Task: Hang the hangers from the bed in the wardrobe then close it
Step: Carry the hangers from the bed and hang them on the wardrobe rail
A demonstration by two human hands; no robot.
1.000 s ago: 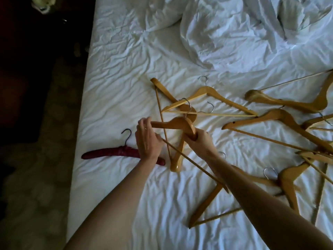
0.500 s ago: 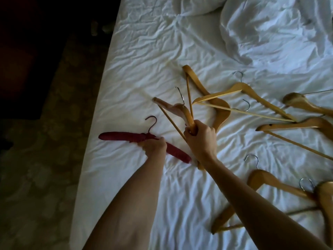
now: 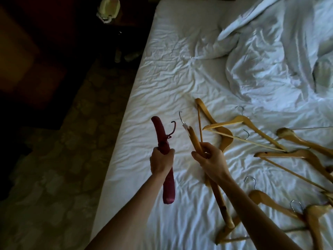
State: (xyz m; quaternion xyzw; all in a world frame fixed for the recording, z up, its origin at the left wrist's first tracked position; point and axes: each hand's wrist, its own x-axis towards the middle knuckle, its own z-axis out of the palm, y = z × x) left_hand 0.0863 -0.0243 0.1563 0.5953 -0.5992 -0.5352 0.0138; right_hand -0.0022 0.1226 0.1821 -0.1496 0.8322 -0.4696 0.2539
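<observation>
Maroon padded hanger: gripped mid-length by the left hand, held above the bed. Wooden hanger: gripped by the right hand; its lower arm is partly hidden behind the wrist. Remaining wooden hangers lie tangled on the sheet, several cut off at the right edge. The floor at left is too dark to make out.

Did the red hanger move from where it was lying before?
Yes. The red hanger was lying flat on the white sheet; the left hand now holds it lifted up, nearly upright.
</observation>
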